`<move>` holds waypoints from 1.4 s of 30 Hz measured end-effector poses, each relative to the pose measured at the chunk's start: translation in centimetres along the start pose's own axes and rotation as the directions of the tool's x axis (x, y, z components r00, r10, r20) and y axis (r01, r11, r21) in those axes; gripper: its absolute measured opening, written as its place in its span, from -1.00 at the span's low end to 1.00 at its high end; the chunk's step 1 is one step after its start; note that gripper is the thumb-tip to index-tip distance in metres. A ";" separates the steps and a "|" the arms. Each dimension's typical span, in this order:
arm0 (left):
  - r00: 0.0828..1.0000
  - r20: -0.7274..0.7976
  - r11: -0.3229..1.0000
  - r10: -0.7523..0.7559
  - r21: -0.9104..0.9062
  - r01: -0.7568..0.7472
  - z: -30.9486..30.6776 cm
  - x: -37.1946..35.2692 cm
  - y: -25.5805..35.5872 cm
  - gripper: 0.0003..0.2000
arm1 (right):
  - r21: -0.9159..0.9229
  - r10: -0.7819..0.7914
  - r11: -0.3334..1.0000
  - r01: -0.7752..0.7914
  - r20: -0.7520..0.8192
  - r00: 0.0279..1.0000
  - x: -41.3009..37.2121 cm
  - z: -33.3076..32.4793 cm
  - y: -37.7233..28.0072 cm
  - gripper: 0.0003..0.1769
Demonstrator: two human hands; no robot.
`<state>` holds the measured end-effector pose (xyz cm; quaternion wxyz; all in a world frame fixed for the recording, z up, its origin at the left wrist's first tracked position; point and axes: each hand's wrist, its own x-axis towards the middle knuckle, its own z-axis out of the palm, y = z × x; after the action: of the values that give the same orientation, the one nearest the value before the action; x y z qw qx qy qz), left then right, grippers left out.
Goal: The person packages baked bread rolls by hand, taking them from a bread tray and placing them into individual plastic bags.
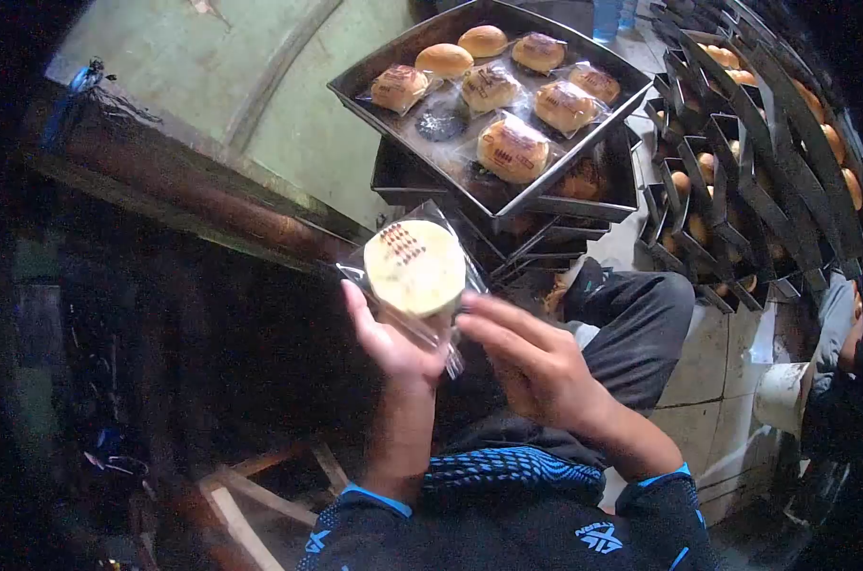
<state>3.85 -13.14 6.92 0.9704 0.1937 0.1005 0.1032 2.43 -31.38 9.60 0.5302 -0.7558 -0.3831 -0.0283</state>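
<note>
A round bun [415, 271] in a clear plastic bag lies pale side up, with dark red print showing across its upper part. My left hand [393, 343] holds it from below, the thumb along the left edge of the bag. The gathered end of the bag hangs beside the left palm. From the right comes my right hand [536, 362], slightly blurred, its fingers stretched out and their tips right at the bag's edge. Its thumb is mostly hidden.
Ahead stands a stack of dark metal trays, the top tray [422, 147] bearing bagged buns [512, 149] and unwrapped ones [444, 61]. More bun trays [736, 181] are stacked at the right. A pale green surface [308, 124] lies at upper left, a wooden frame [241, 528] at lower left.
</note>
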 end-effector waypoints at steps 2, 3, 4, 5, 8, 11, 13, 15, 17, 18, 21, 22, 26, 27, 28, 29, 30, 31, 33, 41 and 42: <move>0.994 -0.088 0.987 0.063 0.151 -0.049 -0.2 0.7 0.9 -0.32 | -0.151 -0.118 0.981 0.126 0.055 0.991 0.2 0.6 -0.1 -0.50; 0.987 -0.128 0.972 0.099 0.224 -0.068 0.1 1.1 1.3 -0.33 | -0.163 -0.137 0.971 0.174 0.213 0.967 -0.4 1.2 0.3 -0.51; 0.982 -0.129 0.949 0.140 0.301 -0.095 0.2 1.7 2.0 -0.33 | -0.026 -0.105 0.991 0.129 0.436 0.894 -1.3 1.4 1.0 -0.59; 0.974 -0.156 0.954 0.164 0.278 -0.116 0.7 1.8 2.2 -0.35 | 0.086 -0.106 0.994 0.074 0.462 0.880 -1.7 1.1 1.6 -0.62; 0.999 -0.018 0.974 0.044 0.224 -0.039 -0.2 1.5 2.2 -0.30 | 0.242 -0.077 0.970 -0.005 0.327 0.942 0.0 -0.2 1.2 -0.71; 0.999 0.008 0.969 -0.035 0.243 0.032 0.4 0.5 -0.3 -0.28 | 0.176 -0.036 0.984 0.006 0.166 0.985 1.7 1.4 2.0 -0.78; 0.997 -0.081 0.793 0.017 0.608 0.036 0.9 0.4 -0.8 -0.38 | 0.154 -0.016 0.988 -0.024 0.251 0.968 1.5 1.6 1.5 -0.81; 0.979 -0.187 0.948 -0.077 0.292 0.130 0.4 1.3 0.4 -0.47 | 0.223 -0.120 0.973 0.057 0.281 0.952 1.4 0.4 0.4 -0.89; 0.980 -0.188 0.963 -0.067 0.245 0.113 -1.6 2.5 2.4 -0.45 | 0.723 -0.418 0.689 0.051 0.338 0.843 1.5 -1.4 0.2 -0.93; 0.981 -0.070 0.970 -0.180 0.151 0.189 -3.2 3.0 4.0 -0.42 | 0.821 -0.500 0.568 -0.054 0.396 0.770 1.3 -2.4 0.9 -0.90; 0.961 -0.227 0.971 -0.156 0.142 0.191 -2.3 1.8 3.7 -0.38 | 0.152 0.261 0.916 -0.372 0.478 0.839 0.5 -2.4 4.8 -0.79; 0.959 -0.240 0.961 -0.154 0.188 0.201 -2.9 1.3 2.6 -0.39 | -0.039 0.251 0.968 -0.249 0.075 0.965 0.1 -0.5 5.7 -0.76; 0.945 -0.189 0.896 -0.267 0.312 0.315 -5.4 -3.3 -1.9 -0.32 | -0.133 -0.140 0.986 0.096 -0.373 0.917 1.2 2.0 4.4 -0.71; 0.909 -0.240 0.881 -0.341 0.256 0.398 -6.6 -4.4 -2.5 -0.29 | -0.173 -0.189 0.976 0.129 -0.396 0.898 1.4 1.9 3.8 -0.74; 0.974 -0.206 0.800 -0.095 0.566 0.198 -8.1 -4.8 -3.7 -0.29 | -0.084 -0.120 0.992 0.092 -0.455 0.882 1.4 2.4 4.2 -0.83; 0.987 -0.087 0.593 0.137 0.805 -0.011 -9.4 -4.8 -4.4 -0.29 | 0.072 0.032 0.997 0.005 -0.504 0.863 1.3 3.0 4.5 -0.84; 0.977 0.053 0.478 0.207 0.866 -0.149 -9.1 -4.3 -3.8 -0.40 | 0.229 0.182 0.971 -0.068 -0.524 0.832 1.1 3.7 4.8 -0.85; 0.946 0.195 0.346 0.258 0.896 -0.279 -8.4 -3.7 -2.6 -0.51 | 0.384 0.334 0.913 -0.135 -0.517 0.788 0.9 4.5 5.0 -0.85; 0.842 0.452 0.057 0.295 0.871 -0.487 -7.4 -3.0 0.2 -0.69 | 0.486 0.435 0.848 -0.212 -0.409 0.802 0.6 5.0 5.0 -0.87; 0.620 0.653 -0.430 0.436 0.756 -0.493 -11.5 -0.3 5.6 -0.90 | 0.011 0.179 0.982 -0.187 -0.358 0.916 3.4 7.5 9.8 -0.85; 0.655 0.620 -0.397 0.431 0.783 -0.480 -12.8 -0.1 5.7 -0.92 | 0.009 0.141 0.989 -0.145 -0.312 0.940 2.6 8.4 11.6 -0.84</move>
<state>-0.22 -3.50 -2.40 0.3511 0.8537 0.0335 0.3832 8.26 -24.72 -1.97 0.5795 -0.7713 -0.2385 -0.1115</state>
